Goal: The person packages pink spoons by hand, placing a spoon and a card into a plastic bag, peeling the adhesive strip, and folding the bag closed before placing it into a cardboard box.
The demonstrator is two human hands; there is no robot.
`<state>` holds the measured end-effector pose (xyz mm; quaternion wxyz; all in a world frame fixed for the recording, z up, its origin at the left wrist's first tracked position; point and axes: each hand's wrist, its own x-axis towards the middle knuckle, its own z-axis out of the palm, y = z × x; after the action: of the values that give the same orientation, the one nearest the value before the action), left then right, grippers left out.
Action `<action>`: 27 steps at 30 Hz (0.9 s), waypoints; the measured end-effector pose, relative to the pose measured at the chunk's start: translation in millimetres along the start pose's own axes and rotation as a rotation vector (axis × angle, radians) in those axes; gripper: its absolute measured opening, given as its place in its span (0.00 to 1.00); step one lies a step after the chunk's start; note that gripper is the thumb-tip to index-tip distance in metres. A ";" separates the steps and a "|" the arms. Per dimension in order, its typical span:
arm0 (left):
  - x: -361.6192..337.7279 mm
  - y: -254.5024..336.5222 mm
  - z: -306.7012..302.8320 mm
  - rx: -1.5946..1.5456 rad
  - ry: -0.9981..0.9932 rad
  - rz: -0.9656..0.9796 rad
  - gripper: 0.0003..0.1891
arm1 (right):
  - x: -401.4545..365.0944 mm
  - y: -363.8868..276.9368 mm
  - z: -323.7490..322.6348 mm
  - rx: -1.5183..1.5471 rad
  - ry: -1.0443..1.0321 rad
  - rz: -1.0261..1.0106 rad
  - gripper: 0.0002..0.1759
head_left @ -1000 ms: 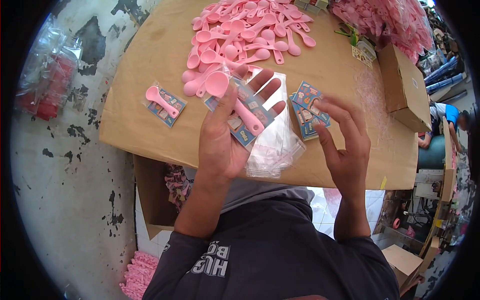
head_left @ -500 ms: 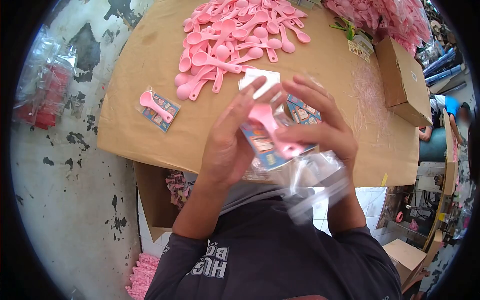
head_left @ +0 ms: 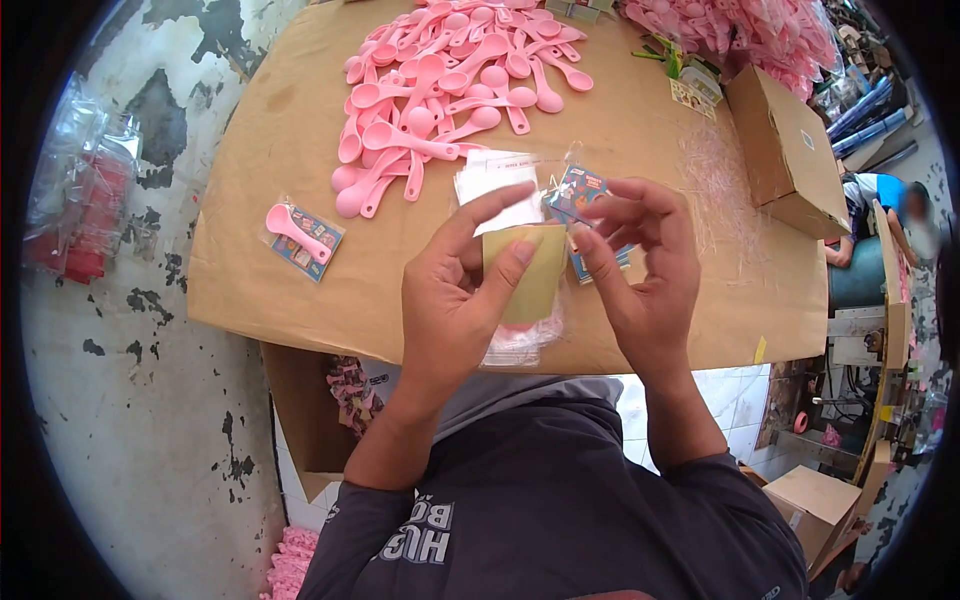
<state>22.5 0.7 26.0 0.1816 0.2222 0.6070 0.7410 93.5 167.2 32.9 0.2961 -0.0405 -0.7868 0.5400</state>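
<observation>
Turning a plain card back toward yourself.
Your left hand point(head_left: 445, 300) is pinching the olive-backed card point(head_left: 525, 280) between thumb and fingers; your right hand point(head_left: 650, 270) is curling half-open beside it, its hold unclear. Clear bags point(head_left: 515, 357) are lying beneath, printed cards point(head_left: 580, 188) at one o'clock. One bagged spoon-and-card set point(head_left: 305, 240) is lying at nine o'clock, apparently done; many spoons point(head_left: 425, 105) are lying loose, unbagged, at eleven.

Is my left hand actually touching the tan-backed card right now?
Touching. The head view shows the left hand with its thumb lying over the face of the tan-backed card, overlapping it with no gap visible.
</observation>
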 end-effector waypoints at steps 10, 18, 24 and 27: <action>-12.5 1.0 8.9 0.141 0.002 0.075 0.33 | 23.3 -12.1 2.9 -0.581 0.113 -0.580 0.17; -12.7 6.3 8.1 0.394 -0.084 0.129 0.34 | 24.6 -5.8 1.3 -0.639 0.142 -0.617 0.16; -10.9 13.1 4.7 0.433 -0.187 0.053 0.34 | 29.6 -5.4 -15.6 -0.594 0.128 -0.530 0.13; -11.4 7.9 0.8 0.229 -0.228 -0.029 0.31 | 37.3 0.3 -42.4 -0.495 0.196 -0.432 0.11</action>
<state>32.4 -6.4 32.7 0.2335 0.3155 0.6659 0.6344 84.4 216.7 58.6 0.4591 0.0050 -0.8522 0.2510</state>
